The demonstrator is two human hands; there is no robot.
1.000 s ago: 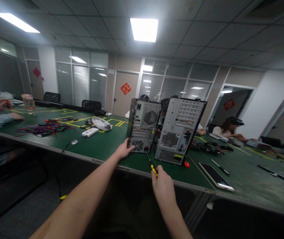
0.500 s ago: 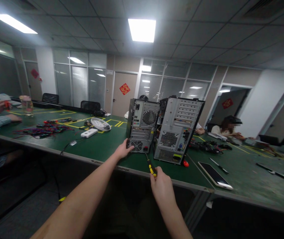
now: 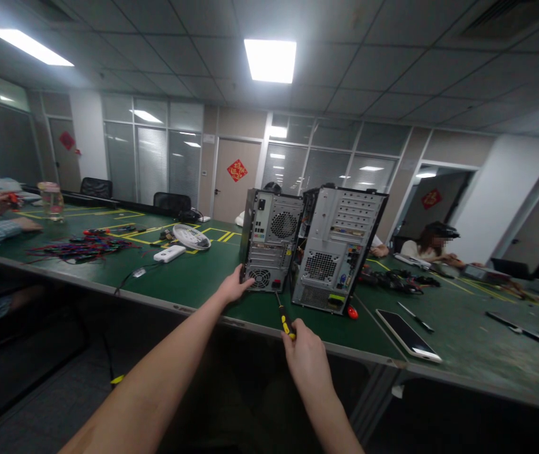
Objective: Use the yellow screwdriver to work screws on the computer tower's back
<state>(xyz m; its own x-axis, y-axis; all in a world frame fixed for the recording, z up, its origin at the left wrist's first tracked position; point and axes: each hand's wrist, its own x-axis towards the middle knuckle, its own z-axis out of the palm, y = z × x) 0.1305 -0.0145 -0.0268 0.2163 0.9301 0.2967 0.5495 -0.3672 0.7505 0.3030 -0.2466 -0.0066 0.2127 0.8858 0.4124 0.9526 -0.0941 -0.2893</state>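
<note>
Two computer cases stand upright side by side on the green table, rear panels facing me. My left hand grips the lower left edge of the smaller case, its thumb by the bottom fan grille. My right hand is closed round the handle of a yellow and black screwdriver. The screwdriver's shaft points up at the bottom edge of the smaller case, near the red switch; whether the tip touches a screw cannot be made out. The larger case stands just to the right, untouched.
On the green table lie a white power strip, a round white basket and tangled wires. To the right are a red object, a phone and a pen. Other people sit at both sides.
The screwdriver handle and my right hand have shifted very slightly down and left. My left hand keeps its hold on the smaller case.
</note>
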